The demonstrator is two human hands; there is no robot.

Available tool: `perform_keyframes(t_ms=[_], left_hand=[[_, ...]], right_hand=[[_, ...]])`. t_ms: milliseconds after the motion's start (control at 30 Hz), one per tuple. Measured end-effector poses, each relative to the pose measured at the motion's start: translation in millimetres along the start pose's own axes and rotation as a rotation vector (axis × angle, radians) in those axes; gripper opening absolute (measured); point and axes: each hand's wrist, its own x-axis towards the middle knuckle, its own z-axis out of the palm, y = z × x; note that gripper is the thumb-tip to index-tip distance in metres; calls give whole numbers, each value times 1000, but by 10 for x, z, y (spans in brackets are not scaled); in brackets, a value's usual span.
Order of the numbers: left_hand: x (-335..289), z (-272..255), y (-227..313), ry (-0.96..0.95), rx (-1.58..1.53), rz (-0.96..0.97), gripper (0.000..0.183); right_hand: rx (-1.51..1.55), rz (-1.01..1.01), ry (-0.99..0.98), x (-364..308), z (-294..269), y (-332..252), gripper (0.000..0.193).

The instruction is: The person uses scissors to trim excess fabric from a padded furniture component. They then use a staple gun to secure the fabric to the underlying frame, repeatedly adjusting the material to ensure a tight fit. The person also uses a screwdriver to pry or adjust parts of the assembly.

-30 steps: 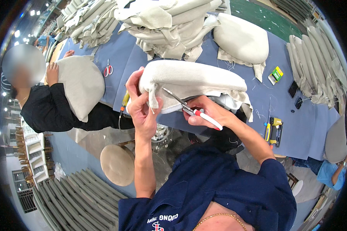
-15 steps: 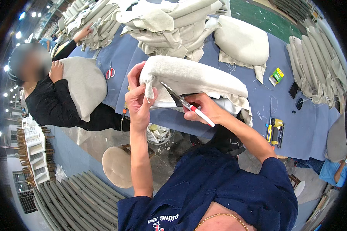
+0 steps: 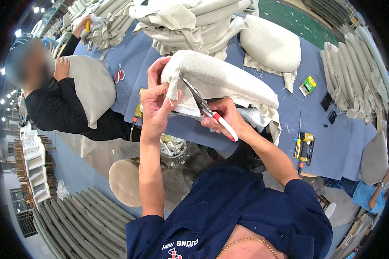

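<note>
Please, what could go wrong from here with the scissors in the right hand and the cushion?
1. The scissors in the right hand point toward the left fingers, which pinch a fabric flap, so a slip might cut skin.
2. The scissors' tips are also close to the cover of the pale cushion; a stray snip could perhaps damage it.

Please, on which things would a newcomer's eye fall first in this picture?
Probably on the pale cushion in the centre, gripped at its left end by the left hand, with red-handled scissors in the right hand against its fabric. Next, perhaps, the tall cushion pile behind it and the person in black at left.
</note>
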Motion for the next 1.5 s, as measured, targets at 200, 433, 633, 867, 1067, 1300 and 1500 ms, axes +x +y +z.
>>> perform_keyframes(t_ms=[200, 433, 633, 867, 1067, 1300, 1500], left_hand=[[47, -3, 1, -38, 12, 5, 21], [110, -27, 19, -57, 20, -13, 19], [187, -56, 50, -90, -13, -52, 14], [104, -115, 32, -127, 22, -25, 16], [40, -111, 97, -141, 144, -53, 19], [34, -117, 90, -180, 114, 41, 10], [-102, -223, 15, -160, 160, 85, 10]], right_hand=[[138, -117, 15, 43, 4, -22, 55], [112, -44, 25, 67, 70, -60, 50], [132, -27, 14, 37, 26, -56, 44], [-95, -30, -72, -64, -112, -209, 69], [-33, -18, -4, -16, 30, -315, 65], [-76, 2, 66, -144, 36, -185, 53], [4, 44, 166, -383, -103, 76, 37]])
